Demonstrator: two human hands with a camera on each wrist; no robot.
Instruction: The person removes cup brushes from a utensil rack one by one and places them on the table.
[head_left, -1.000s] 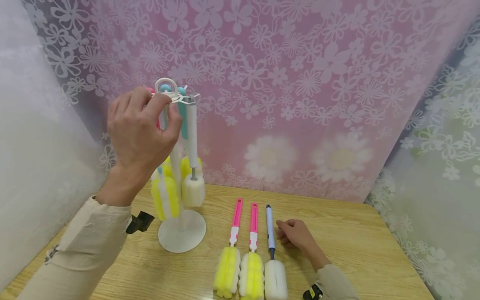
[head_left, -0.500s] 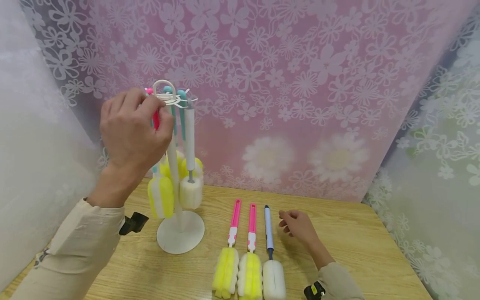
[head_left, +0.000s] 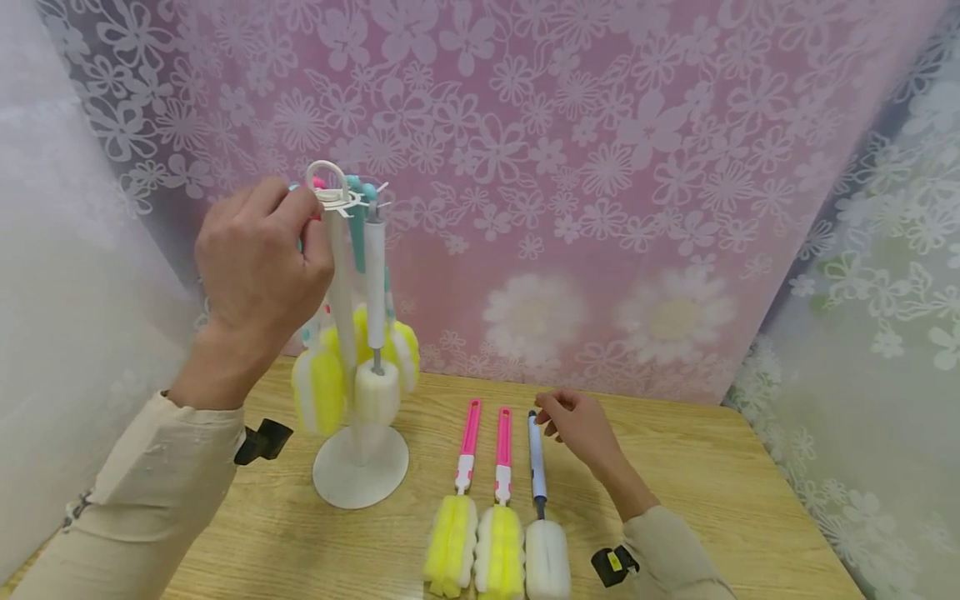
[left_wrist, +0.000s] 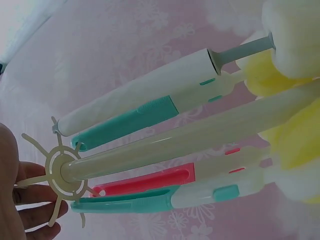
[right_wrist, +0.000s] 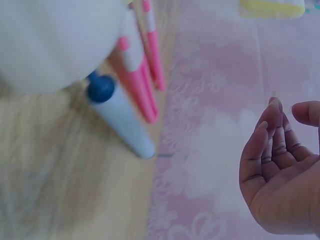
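Observation:
At the top of a white brush stand (head_left: 360, 479), my left hand (head_left: 262, 258) grips the hooked ring; the left wrist view shows fingers (left_wrist: 35, 195) behind the hook arms of the ring (left_wrist: 50, 172). Several sponge bottle brushes hang from it: one with a white handle (head_left: 374, 287), others with teal handles (left_wrist: 125, 122) and a pink handle (left_wrist: 145, 181). My right hand (head_left: 588, 429) hovers, fingers loosely bent and holding nothing, beside the blue handle (head_left: 536, 458) of a white sponge brush on the table. That hand (right_wrist: 280, 175) also shows bare in the right wrist view.
Two pink-handled brushes (head_left: 453, 542) with yellow and white sponges lie left of the blue-handled one. The wooden table (head_left: 712, 500) runs back to a pink flowered curtain (head_left: 540, 167). Pale curtains (head_left: 885, 292) hang at both sides.
The stand's top ring and its hanging brushes have turned, the white-handled one coming forward. My right hand first drew back slightly, then moved forward and left toward the blue handle's tip.

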